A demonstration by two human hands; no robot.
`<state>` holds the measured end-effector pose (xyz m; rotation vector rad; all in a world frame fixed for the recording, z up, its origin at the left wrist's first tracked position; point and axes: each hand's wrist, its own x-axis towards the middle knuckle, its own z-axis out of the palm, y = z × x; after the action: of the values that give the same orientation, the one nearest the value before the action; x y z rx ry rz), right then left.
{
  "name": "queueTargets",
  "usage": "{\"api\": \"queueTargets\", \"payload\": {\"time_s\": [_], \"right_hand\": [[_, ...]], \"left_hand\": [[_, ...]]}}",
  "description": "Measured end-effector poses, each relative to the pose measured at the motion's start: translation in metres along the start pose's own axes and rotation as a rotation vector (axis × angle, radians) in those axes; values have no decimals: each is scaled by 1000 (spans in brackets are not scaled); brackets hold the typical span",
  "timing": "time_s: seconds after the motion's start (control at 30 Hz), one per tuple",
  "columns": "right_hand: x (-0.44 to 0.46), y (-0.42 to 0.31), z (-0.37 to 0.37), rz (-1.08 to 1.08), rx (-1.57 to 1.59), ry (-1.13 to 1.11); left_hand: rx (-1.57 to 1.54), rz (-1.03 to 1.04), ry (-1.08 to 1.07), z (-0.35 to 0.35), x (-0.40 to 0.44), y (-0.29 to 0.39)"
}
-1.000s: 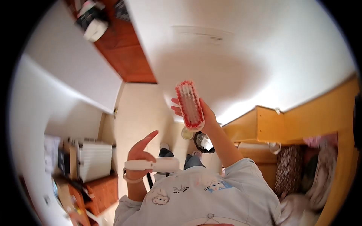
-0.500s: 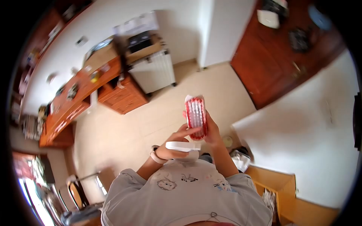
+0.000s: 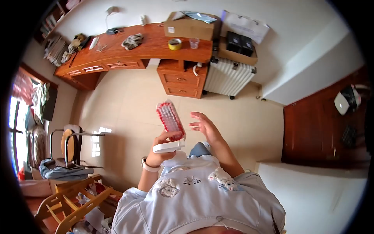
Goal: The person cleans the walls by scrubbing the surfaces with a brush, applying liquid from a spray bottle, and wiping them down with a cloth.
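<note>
My left hand (image 3: 156,155) is closed around the white handle of a scrub brush (image 3: 169,117). The brush head tilts up and away from me, with its pale bristles edged in red turned upward. Part of the handle is hidden under my fingers. To the right of the brush, my right hand (image 3: 207,128) hangs in the air, apart from it, with fingers spread and nothing in them.
Ahead stands a long wooden desk (image 3: 128,54) with a roll of yellow tape (image 3: 174,44), a clear cup (image 3: 194,42) and a cardboard box (image 3: 189,29). A white radiator (image 3: 227,78) is beside it. A chair (image 3: 72,144) stands left; a wooden door (image 3: 315,132) is right.
My right hand has let go of the brush and moved apart from it. My left hand has carried the brush left. The view has turned toward the desk.
</note>
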<state>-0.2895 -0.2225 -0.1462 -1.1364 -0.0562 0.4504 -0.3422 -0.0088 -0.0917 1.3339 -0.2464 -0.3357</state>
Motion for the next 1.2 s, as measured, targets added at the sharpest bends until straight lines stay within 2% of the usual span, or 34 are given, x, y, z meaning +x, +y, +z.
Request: {"api": "queueTargets", "payload": {"time_s": [0.07, 0.13, 0.2, 0.27, 0.33, 0.4, 0.47, 0.53, 0.63, 0.67, 0.73, 0.87, 0.93, 1.0, 1.07, 1.13, 1.17, 1.2], "right_hand": [[36, -6, -22, 25, -213, 20], [78, -9, -63, 20, -366, 181], [114, -23, -100, -5, -75, 295], [153, -49, -125, -96, 63, 116], [203, -62, -134, -79, 49, 166], [265, -53, -144, 22, -183, 338], [336, -43, -134, 62, -270, 321], [403, -41, -91, 81, -75, 297], [499, -27, -33, 17, -111, 206], [531, -23, -15, -17, -118, 163], [592, -27, 29, 61, -16, 40], [712, -30, 107, -141, -205, 19], [766, -24, 139, -306, -208, 165], [833, 11, 156, -570, -510, 368], [847, 10, 202, -544, -308, 339], [880, 39, 211, -698, -607, 450], [893, 55, 203, -846, -893, 515], [894, 65, 195, -834, -897, 546]], "left_hand": [[99, -3, 100, -27, 7, -2], [1, -111, 289, -56, 20, 1], [-43, -92, 360, -87, 35, 6], [-131, -17, 481, -122, 54, 7], [-44, -5, 589, -154, 79, 20], [7, 39, 662, -182, 99, 36], [13, 82, 704, -213, 115, 49], [14, 126, 741, -243, 134, 61], [-102, 254, 1016, -272, 148, 71], [-128, 283, 987, -294, 146, 68], [-193, 265, 1051, -335, 144, 73], [-177, 292, 1064, -425, 154, 87], [-101, 207, 1153, -469, 168, 95], [-55, 148, 1058, -517, 182, 102], [6, 120, 997, -557, 192, 110], [22, 116, 1035, -595, 206, 115], [23, 83, 976, -609, 214, 127], [27, 66, 950, -623, 222, 133]]}}
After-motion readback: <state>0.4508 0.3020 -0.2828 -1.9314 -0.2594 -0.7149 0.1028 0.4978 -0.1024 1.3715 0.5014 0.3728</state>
